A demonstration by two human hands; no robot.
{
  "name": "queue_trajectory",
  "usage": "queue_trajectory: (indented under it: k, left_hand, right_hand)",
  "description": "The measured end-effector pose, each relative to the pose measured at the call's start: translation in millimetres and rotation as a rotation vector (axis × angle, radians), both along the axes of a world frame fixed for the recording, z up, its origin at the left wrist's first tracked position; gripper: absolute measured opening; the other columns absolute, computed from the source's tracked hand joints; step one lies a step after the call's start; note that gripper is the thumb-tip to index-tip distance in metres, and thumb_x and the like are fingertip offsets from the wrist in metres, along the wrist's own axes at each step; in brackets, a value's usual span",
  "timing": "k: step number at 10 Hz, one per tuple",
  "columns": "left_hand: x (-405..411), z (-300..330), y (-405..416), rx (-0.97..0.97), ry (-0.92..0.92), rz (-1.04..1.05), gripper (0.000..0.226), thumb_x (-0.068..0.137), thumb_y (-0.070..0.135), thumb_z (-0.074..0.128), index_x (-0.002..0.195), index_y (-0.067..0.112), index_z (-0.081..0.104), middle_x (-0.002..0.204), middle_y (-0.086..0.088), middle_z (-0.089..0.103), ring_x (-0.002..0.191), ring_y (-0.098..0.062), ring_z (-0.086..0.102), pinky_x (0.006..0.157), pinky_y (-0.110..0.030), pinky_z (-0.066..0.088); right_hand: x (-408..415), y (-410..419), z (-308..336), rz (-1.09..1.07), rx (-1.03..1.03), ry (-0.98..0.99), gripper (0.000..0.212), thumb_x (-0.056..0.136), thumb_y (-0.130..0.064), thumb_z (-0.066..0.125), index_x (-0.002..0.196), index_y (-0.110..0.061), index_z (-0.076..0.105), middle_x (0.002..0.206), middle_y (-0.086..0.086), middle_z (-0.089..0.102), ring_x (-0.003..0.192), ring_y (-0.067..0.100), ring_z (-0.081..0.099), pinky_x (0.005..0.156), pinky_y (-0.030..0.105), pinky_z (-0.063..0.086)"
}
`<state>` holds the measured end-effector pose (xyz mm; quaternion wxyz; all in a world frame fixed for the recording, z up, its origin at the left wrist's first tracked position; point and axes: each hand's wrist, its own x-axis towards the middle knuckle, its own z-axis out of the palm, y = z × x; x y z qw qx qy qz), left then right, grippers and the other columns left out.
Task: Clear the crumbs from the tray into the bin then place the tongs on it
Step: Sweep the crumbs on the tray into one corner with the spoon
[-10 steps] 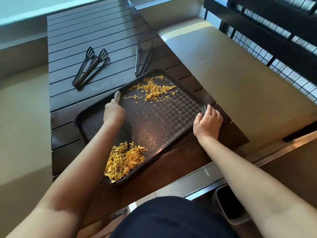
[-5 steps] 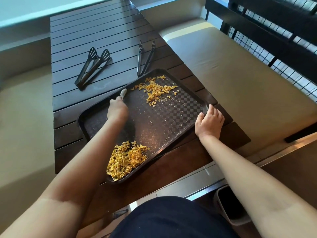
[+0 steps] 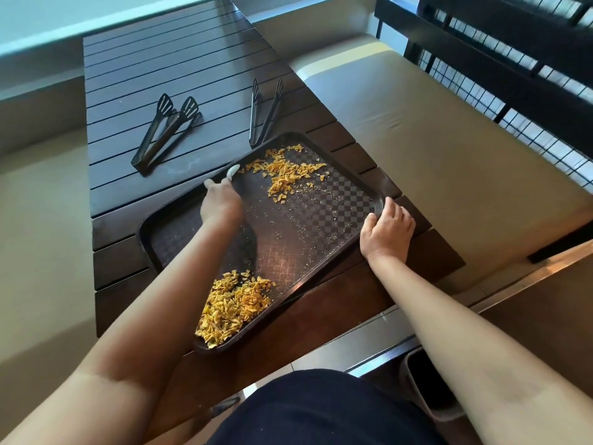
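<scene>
A dark checkered tray (image 3: 308,232) lies askew on the slatted table. One heap of yellow crumbs (image 3: 234,308) fills its near corner, and a looser scatter of crumbs (image 3: 285,175) lies at its far corner. My left hand (image 3: 221,203) is at the tray's far rim beside that scatter, gripping a small whitish wad (image 3: 233,171) that pokes out past the fingers. My right hand (image 3: 386,234) holds the tray's right rim, thumb on top. Two black tongs lie beyond the tray: wide-tipped tongs (image 3: 163,133) on the left, slim tongs (image 3: 264,114) on the right.
The dark slatted table (image 3: 167,59) stretches away from me. A beige cushioned bench (image 3: 449,149) runs along the right, with a black railing behind it. A bin (image 3: 426,390) stands on the floor at the lower right, under my right forearm.
My left hand has slid away from me along the tray to its far rim, closer to the far crumbs. My right hand stays on the right rim.
</scene>
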<state>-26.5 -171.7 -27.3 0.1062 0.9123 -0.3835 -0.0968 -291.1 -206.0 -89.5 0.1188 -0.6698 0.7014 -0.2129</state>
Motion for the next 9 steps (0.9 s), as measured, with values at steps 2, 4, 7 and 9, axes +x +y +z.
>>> queue_trajectory:
  k: [2, 4, 7, 9]
  left_hand:
    - [1, -14, -19, 0.031, 0.202, -0.045, 0.058, 0.086, -0.004, 0.033, 0.139, 0.022, 0.036, 0.146, -0.015, 0.018, 0.115, -0.038, 0.049, 0.089, -0.042, 0.046]
    - [-8, -20, -20, -0.038, 0.292, -0.206, 0.052, 0.089, 0.005, 0.041, 0.134, 0.03, 0.045, 0.124, -0.009, 0.035, 0.097, -0.024, 0.053, 0.076, -0.031, 0.05]
    - [3, -9, -25, -0.075, 0.337, -0.09, 0.047, 0.088, 0.006, 0.045, 0.124, 0.033, 0.056, 0.128, -0.01, 0.034, 0.079, -0.016, 0.056, 0.068, -0.031, 0.055]
    - [0, -10, -5, -0.084, 0.319, -0.296, 0.021, 0.086, 0.026, 0.058, 0.1, 0.04, 0.068, 0.095, 0.009, 0.043, 0.073, -0.004, 0.045, 0.057, -0.02, 0.039]
  right_hand:
    - [0, 0, -1, -0.004, -0.008, -0.001, 0.051, 0.091, -0.026, 0.043, 0.136, -0.005, 0.037, 0.138, 0.015, 0.045, 0.131, 0.03, 0.033, 0.111, 0.045, 0.02]
    - [1, 0, -1, -0.001, -0.01, -0.003, 0.051, 0.091, -0.026, 0.043, 0.136, -0.005, 0.038, 0.138, 0.015, 0.045, 0.131, 0.03, 0.033, 0.111, 0.045, 0.02]
    - [0, 0, -1, -0.002, -0.005, 0.003, 0.05, 0.091, -0.027, 0.042, 0.137, -0.006, 0.037, 0.139, 0.015, 0.044, 0.131, 0.029, 0.033, 0.112, 0.045, 0.02]
    - [1, -1, -2, -0.006, -0.006, -0.001, 0.05, 0.091, -0.027, 0.042, 0.136, -0.006, 0.037, 0.139, 0.014, 0.045, 0.131, 0.029, 0.033, 0.112, 0.045, 0.019]
